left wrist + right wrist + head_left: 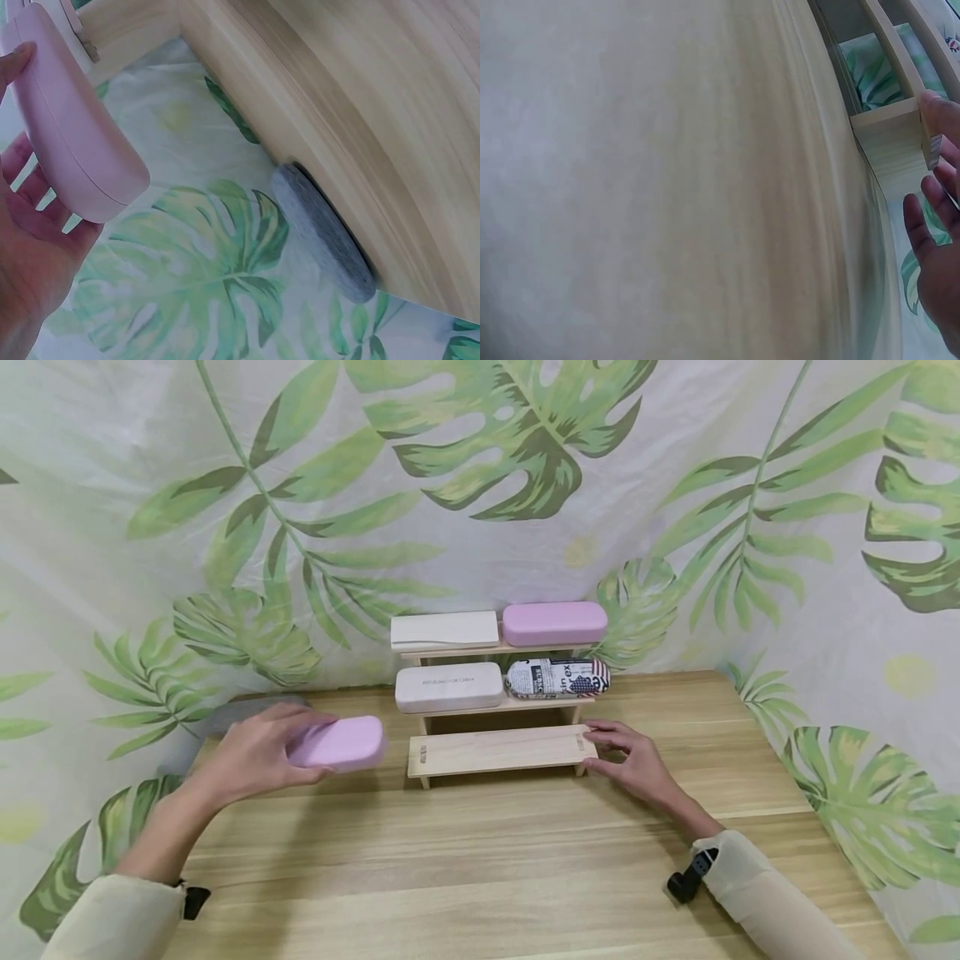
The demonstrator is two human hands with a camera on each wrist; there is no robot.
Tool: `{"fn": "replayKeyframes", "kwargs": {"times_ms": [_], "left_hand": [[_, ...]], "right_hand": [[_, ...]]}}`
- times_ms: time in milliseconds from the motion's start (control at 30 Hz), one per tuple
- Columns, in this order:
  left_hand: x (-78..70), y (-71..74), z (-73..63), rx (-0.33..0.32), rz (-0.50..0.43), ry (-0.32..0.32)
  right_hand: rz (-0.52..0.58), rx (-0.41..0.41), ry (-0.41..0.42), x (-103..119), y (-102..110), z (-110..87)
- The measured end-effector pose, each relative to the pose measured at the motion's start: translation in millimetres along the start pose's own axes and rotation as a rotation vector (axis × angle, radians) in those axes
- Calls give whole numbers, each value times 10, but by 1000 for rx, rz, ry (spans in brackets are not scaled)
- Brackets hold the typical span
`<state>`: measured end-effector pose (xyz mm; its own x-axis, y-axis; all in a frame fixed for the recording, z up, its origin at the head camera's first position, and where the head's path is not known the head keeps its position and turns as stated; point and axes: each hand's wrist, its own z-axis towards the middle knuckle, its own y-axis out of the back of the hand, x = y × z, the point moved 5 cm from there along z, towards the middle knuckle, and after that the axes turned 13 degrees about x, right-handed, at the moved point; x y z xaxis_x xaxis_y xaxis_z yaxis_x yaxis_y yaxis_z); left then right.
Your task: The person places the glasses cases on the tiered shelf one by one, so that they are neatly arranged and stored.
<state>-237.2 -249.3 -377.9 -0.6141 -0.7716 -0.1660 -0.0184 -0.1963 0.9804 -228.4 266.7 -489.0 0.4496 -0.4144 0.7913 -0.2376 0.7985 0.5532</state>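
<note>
My left hand [251, 752] holds a lilac glasses case [343, 743] in the air, left of a three-step wooden rack [495, 752]. Thumb and fingers grip one end of it; in the left wrist view the case [79, 139] looks closed, a seam along its side. At the right end of the rack's lowest step, my right hand [633, 760] pinches the board's edge, as the right wrist view shows at the board end [934, 152]. That step is bare. On the middle step lie a white lettered case [448, 687] and a newsprint-and-flag patterned case [558, 678].
The top step carries a flat white case [445, 632] and another lilac case [555, 623]. A grey case [322, 232] lies at the back left of the wooden table [480, 877], partly behind my left hand in the head view. Leaf-print cloth [480, 560] hangs around the table.
</note>
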Motion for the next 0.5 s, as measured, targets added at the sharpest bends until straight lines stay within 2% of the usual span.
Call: {"fn": "replayKeyframes", "kwargs": {"times_ms": [200,500], "left_hand": [[-121,-16,68,-32,6,-40],[-245,-54,173,-46,-4,-58]], "right_hand": [[0,22,-19,4,11,6],[-1,49,-16,23,35,12]]}}
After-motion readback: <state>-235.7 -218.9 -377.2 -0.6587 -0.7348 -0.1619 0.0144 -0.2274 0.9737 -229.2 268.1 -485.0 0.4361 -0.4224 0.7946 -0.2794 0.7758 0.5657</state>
